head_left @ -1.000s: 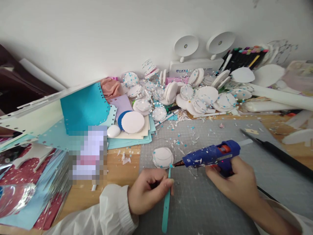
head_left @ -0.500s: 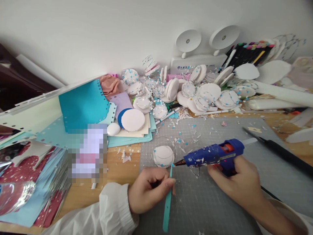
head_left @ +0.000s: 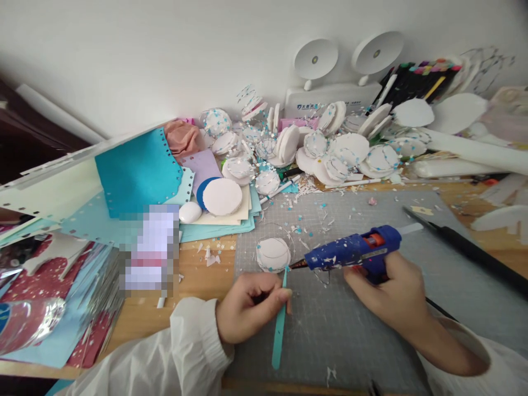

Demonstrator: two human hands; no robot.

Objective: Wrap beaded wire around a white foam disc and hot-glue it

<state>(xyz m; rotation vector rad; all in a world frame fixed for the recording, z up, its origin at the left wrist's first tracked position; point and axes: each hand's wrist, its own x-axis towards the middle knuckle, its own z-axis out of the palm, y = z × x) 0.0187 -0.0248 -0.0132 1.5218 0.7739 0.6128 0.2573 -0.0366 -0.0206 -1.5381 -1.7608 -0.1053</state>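
The left hand [head_left: 247, 307] fingers pinch a teal strip [head_left: 279, 324], its long axis running away from the person, tip touching the white disc [head_left: 273, 254]; the right hand [head_left: 396, 297] grips the glue gun [head_left: 355, 251], nozzle pointing left at that tip; both lie on the grey mat [head_left: 355, 341].

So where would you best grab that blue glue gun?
By the handle under its rear, coming from the near side, as the right hand does now. The glue gun lies level, its hot tip pointing left toward the white disc, so keep off the front.
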